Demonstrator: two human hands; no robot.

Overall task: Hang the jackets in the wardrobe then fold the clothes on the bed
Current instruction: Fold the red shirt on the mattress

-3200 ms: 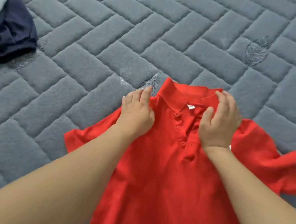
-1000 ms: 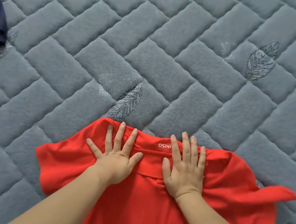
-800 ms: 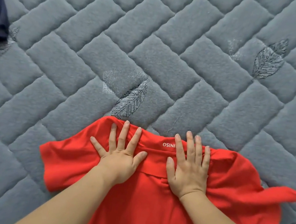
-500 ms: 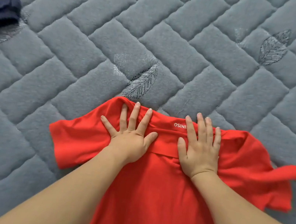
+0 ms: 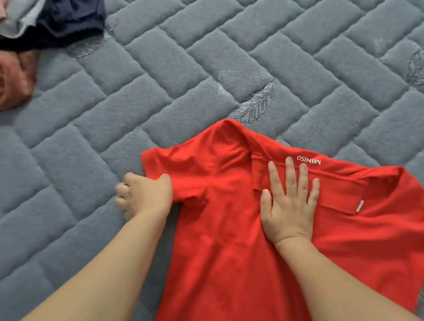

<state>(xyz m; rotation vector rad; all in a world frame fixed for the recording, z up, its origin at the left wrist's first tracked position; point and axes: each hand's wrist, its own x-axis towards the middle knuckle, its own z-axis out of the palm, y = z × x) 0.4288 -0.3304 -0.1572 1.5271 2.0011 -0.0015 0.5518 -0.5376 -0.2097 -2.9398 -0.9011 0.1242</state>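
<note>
Red polo shirt [image 5: 244,262] lies under right hand [image 5: 288,208], left hand [image 5: 145,195] gripping its sleeve

The polo shirt [image 5: 229,274] lies spread on the bed [image 5: 252,41], at the near right, its collar [image 5: 311,192] at the far end and its body running back toward the person. The right hand [image 5: 288,205] rests flat on the collar, just below the neck label [image 5: 308,160] (which reads upside down from here). The left hand [image 5: 144,195] grips the edge of the shirt's left sleeve [image 5: 176,168], at the shirt's left side. Well apart, at the far left of the bed, lies a heap of clothes [image 5: 28,14].
</note>
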